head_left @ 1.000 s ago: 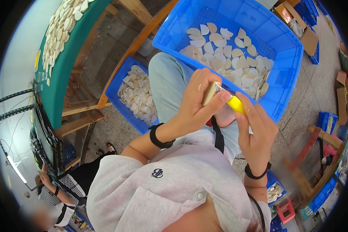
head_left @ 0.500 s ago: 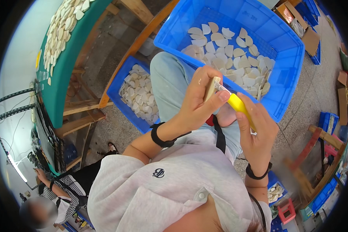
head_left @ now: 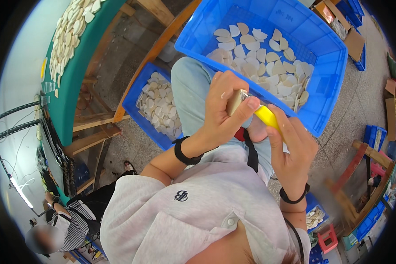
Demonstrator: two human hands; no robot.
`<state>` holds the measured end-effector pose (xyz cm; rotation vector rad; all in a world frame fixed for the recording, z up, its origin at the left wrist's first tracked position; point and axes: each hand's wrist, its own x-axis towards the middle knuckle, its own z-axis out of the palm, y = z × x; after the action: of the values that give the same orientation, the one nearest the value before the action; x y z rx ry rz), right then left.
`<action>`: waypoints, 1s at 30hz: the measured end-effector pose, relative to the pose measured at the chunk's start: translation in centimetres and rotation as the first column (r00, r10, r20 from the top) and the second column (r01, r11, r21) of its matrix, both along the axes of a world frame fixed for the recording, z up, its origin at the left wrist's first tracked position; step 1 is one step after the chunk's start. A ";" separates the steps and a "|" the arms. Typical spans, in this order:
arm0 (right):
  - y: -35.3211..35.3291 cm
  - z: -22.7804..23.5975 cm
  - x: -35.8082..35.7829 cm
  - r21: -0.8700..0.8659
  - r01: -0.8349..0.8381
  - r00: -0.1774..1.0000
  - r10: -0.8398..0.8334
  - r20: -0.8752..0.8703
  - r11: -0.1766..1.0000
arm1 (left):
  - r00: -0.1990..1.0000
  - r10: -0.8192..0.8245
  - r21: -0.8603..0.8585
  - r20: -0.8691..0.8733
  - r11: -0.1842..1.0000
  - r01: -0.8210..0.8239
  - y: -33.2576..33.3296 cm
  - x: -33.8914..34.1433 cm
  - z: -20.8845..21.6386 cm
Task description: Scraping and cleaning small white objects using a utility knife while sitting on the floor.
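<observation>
My left hand (head_left: 222, 110) is closed around a cream-coloured flat piece (head_left: 234, 103), held on edge between thumb and fingers. My right hand (head_left: 293, 147) grips the yellow handle of a knife (head_left: 267, 116). Its metal blade points left and meets the upper edge of the piece beside my left thumb, which partly hides it. Both hands are over my lap, at the near edge of a large blue crate (head_left: 328, 72). Many cream half-round pieces (head_left: 275, 68) lie spread and heaped inside that crate.
Left of my knee, a smaller blue bin (head_left: 130, 103) holds more cream pieces (head_left: 158, 108). A green-topped table (head_left: 72, 88) at far left carries a pile of them. Cardboard boxes (head_left: 354, 42) and a wooden frame (head_left: 369, 154) stand right. Another person (head_left: 75, 224) is at lower left.
The piece in my left hand has turned so that more of its edge shows. The knife has shifted slightly left with my right hand. The other person's arm has moved.
</observation>
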<state>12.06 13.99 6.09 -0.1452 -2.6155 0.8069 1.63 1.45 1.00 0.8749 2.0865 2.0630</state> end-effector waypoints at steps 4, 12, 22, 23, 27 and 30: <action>-0.2 0.0 -0.1 -0.011 0.008 1.000 -0.008 0.011 1.000 | 0.972 0.083 0.004 -0.221 0.996 -0.085 0.2 -0.4 -0.8; -0.6 -1.4 -0.3 -0.279 0.130 0.984 -0.159 -0.082 0.952 | 0.889 -0.231 0.414 0.394 0.909 0.053 0.8 0.5 0.4; 0.1 -1.2 1.0 -0.604 0.198 0.979 -0.189 0.079 0.772 | 0.433 -0.627 0.661 0.647 0.745 0.091 -0.1 -0.8 1.0; 0.0 -1.2 1.0 -0.602 0.195 0.980 -0.185 0.079 0.774 | 0.436 -0.627 0.663 0.646 0.743 0.087 -0.2 -0.8 0.9; 0.2 -1.3 0.7 -0.526 0.155 0.985 -0.171 0.019 0.836 | 0.342 -0.672 0.703 0.656 0.710 0.047 -0.1 -1.0 1.0; 0.2 -0.2 0.5 -0.411 0.129 0.991 -0.132 0.020 0.902 | 0.333 -0.661 0.698 0.673 0.716 0.010 -0.1 -0.8 1.5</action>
<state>12.56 14.20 5.92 -0.4284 -2.3601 1.2959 0.80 1.38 2.46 0.0496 0.5570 2.1232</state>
